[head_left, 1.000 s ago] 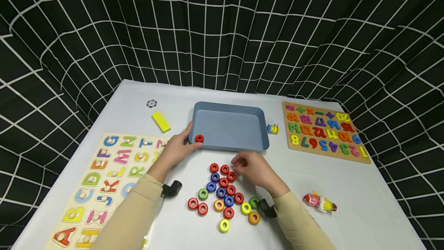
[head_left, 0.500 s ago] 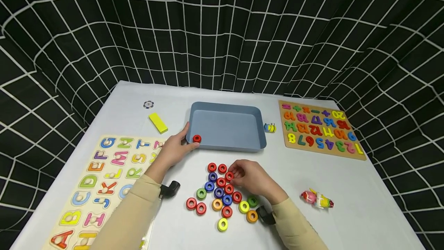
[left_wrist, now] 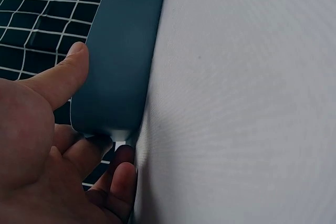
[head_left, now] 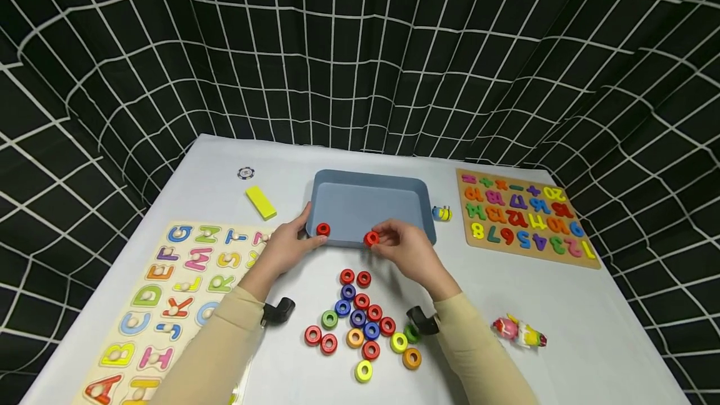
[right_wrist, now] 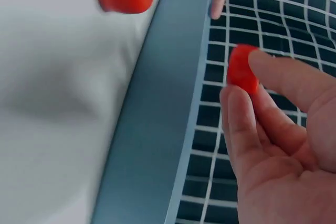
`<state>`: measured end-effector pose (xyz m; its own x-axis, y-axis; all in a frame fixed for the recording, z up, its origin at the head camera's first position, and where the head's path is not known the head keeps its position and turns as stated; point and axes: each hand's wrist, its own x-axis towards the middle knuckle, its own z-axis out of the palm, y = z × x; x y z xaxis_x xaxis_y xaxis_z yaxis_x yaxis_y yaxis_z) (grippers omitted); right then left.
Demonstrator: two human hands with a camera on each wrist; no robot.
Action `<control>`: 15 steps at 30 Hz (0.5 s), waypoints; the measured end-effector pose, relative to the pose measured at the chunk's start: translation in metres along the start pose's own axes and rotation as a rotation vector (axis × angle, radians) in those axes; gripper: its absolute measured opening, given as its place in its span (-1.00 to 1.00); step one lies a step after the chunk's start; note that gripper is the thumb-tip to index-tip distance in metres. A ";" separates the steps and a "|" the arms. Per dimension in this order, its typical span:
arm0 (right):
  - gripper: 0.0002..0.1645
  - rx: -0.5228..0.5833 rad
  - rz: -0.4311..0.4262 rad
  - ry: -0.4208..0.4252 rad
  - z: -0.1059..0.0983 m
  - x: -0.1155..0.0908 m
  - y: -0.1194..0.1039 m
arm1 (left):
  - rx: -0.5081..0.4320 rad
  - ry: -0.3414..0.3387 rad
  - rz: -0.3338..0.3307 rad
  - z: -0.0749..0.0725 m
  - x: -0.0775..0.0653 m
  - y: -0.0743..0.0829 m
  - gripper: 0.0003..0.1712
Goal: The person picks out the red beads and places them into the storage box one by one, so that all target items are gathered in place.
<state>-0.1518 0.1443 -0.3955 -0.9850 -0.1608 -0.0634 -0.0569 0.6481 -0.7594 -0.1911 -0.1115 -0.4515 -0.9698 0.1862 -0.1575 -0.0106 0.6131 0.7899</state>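
Red ring [right_wrist: 242, 69] is pinched between thumb and fingers of the right hand [head_left: 413, 258], at the near rim of the tray [head_left: 371, 208]. The left hand [head_left: 285, 250] holds the tray's near left corner. If the pinch loosens too early, or the ring catches on this rim, it may fall outside. Inside the tray lies one ring [head_left: 323, 234], also red. On the table [head_left: 484, 292] are eight red rings [head_left: 368, 356], four blue or violet [head_left: 371, 337], two green [head_left: 329, 325], two orange [head_left: 412, 365], two yellow [head_left: 364, 378].

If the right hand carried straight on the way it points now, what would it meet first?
Most likely the blue-grey tray: the right hand, pinching a red ring, points forward and leftward across it. Depth is unclear, so it might touch the near wall or pass above.
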 end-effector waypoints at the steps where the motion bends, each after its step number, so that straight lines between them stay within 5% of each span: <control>1: -0.67 -0.008 -0.012 0.006 0.004 0.008 -0.004 | -0.002 0.000 -0.001 0.000 0.000 -0.001 0.03; 9: -0.71 -0.173 -0.067 -0.015 0.037 0.049 -0.017 | -0.005 0.006 -0.014 0.004 -0.002 -0.004 0.00; 15: -0.66 -0.174 -0.053 -0.052 0.046 0.063 -0.019 | 0.005 0.020 -0.007 -0.003 0.000 -0.004 -0.01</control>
<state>-0.2049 0.0878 -0.4142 -0.9703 -0.2334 -0.0630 -0.1402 0.7557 -0.6397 -0.1917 -0.1159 -0.4531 -0.9744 0.1664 -0.1509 -0.0162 0.6180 0.7860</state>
